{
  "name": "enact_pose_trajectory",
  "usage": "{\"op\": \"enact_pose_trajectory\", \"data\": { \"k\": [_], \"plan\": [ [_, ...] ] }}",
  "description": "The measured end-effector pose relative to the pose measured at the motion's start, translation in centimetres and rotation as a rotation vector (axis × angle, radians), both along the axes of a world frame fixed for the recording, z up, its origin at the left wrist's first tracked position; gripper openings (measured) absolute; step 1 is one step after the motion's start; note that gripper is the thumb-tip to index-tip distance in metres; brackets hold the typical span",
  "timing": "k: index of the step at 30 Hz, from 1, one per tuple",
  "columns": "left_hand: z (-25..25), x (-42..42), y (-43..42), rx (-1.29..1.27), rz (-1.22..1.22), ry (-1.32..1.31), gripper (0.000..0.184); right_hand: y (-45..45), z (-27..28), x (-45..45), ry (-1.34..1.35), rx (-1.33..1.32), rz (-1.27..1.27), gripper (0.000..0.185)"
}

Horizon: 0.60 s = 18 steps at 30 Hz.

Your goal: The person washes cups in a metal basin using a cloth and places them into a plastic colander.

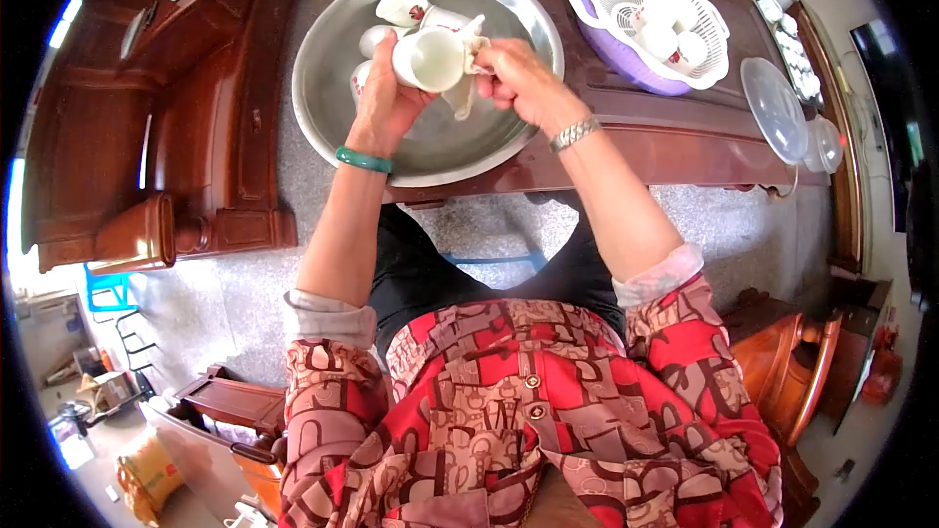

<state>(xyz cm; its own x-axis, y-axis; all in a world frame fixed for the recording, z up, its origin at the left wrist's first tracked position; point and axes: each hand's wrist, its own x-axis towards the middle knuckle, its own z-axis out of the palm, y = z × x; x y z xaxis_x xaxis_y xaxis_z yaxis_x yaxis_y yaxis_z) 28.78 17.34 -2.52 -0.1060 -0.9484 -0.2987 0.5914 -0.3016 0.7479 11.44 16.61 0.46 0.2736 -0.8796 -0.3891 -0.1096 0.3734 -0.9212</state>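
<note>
My left hand (387,98) is wrapped round a white cup (436,61), its mouth tilted toward me. My right hand (520,78) pinches a pale, wet-looking cloth (461,98) against the cup's right side, and part of the cloth hangs down. Both hands are over a large metal basin (323,127) with water in it. Behind the held cup, several more white cups lie in the basin; one of them (400,4) has a red flower mark. My left fingertips are partly hidden behind the cup.
Right of the basin, a white slotted basket (706,24) holding several white cups sits in a purple basin (626,64). Farther right are a clear plastic lid (773,110) and a tray of small cups (797,61). A carved wooden chair (225,108) stands at the left.
</note>
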Motion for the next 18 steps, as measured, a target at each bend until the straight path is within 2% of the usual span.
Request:
{"op": "enact_pose_trajectory", "data": {
  "k": [2, 4, 6, 7, 8, 10, 11, 12, 14, 16, 18],
  "plan": [
    [0.3, -0.5, 0.0, -0.009, 0.041, 0.045, 0.048, 1.1, -0.8, 0.6, -0.228, 0.023, -0.147, 0.012],
    [0.6, -1.2, 0.2, 0.017, 0.121, 0.133, 0.05, 1.9, -1.0, 1.5, -0.261, -0.025, -0.182, 0.013],
    [0.6, -1.5, 0.2, -0.013, 0.145, 0.158, 0.052, 2.5, -0.9, 2.5, -0.205, -0.222, -0.254, 0.019],
    [0.7, -1.7, 0.1, -0.046, 0.17, 0.191, 0.053, 2.6, -1.1, 2.6, -0.1, -0.357, -0.218, 0.024],
    [1.0, -2.0, 0.1, -0.046, 0.169, 0.191, 0.053, 2.5, -1.8, 3.1, -0.1, -0.357, -0.218, 0.024],
    [1.6, -2.3, -0.3, -0.008, 0.199, 0.302, 0.055, 2.6, -2.6, 4.7, 0.04, -0.821, -0.34, 0.031],
    [1.3, -2.2, -0.5, -0.072, 0.17, 0.281, 0.057, 3.2, -2.5, 5.0, 0.209, -0.892, -0.341, 0.036],
    [1.1, -2.3, -0.3, -0.07, 0.17, 0.279, 0.057, 3.8, -2.3, 5.0, 0.207, -0.89, -0.342, 0.036],
    [2.2, -2.8, 0.9, -0.006, 0.202, 0.109, 0.056, 4.9, -1.2, 5.0, 0.586, -1.068, -0.186, 0.042],
    [0.0, -2.2, 0.9, -0.084, 0.177, 0.158, 0.052, 5.4, -1.2, 4.6, 0.64, -1.08, -0.096, 0.048],
    [-1.0, -1.9, 0.9, -0.058, 0.241, 0.161, 0.046, 5.5, -1.3, 4.0, 0.767, -1.065, 0.135, 0.049]
  ]
}}
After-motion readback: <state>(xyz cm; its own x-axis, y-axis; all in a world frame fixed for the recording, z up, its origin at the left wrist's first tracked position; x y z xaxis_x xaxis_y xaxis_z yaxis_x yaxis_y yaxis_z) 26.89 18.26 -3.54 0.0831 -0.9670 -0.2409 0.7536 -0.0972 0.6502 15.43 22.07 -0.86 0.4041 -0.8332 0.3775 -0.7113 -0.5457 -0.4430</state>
